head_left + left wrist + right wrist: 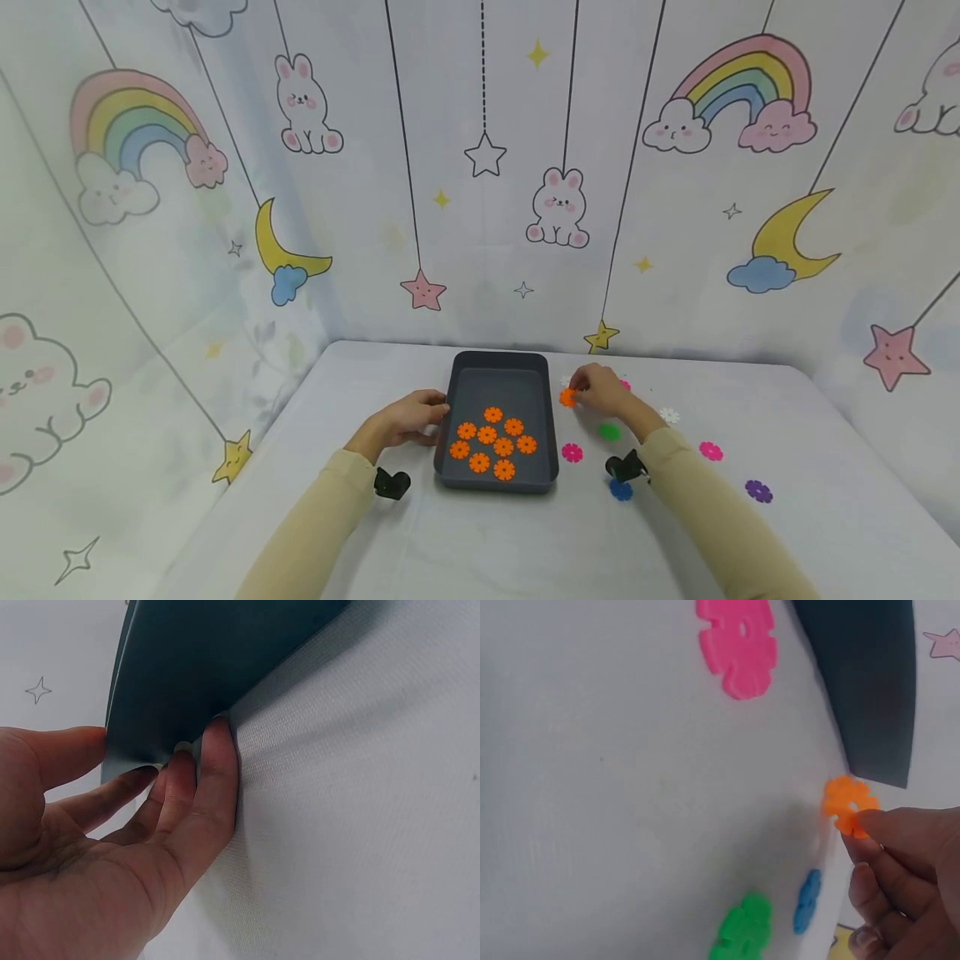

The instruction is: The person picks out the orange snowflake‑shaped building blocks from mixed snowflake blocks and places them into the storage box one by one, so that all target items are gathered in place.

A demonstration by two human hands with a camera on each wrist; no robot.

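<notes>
My right hand (600, 390) pinches an orange snowflake-shaped plastic disc (846, 802) between thumb and forefinger, just beyond the tray's right side. Several more orange discs (503, 447) lie flat in the near half of the dark grey rectangular tray (495, 383). At the tray's left side is my left hand (412, 415). In the left wrist view its fingertips (219, 739) rest against the outer wall low down by the cloth, and the thumb tip is at the wall's upper edge.
Right of the tray lie a pink disc (572, 452), a green disc (610, 432) and a blue disc (621, 490). Farther right are another pink disc (711, 451), a white disc (669, 415) and a purple disc (758, 491). A patterned cloth wall (487, 217) stands behind the white table.
</notes>
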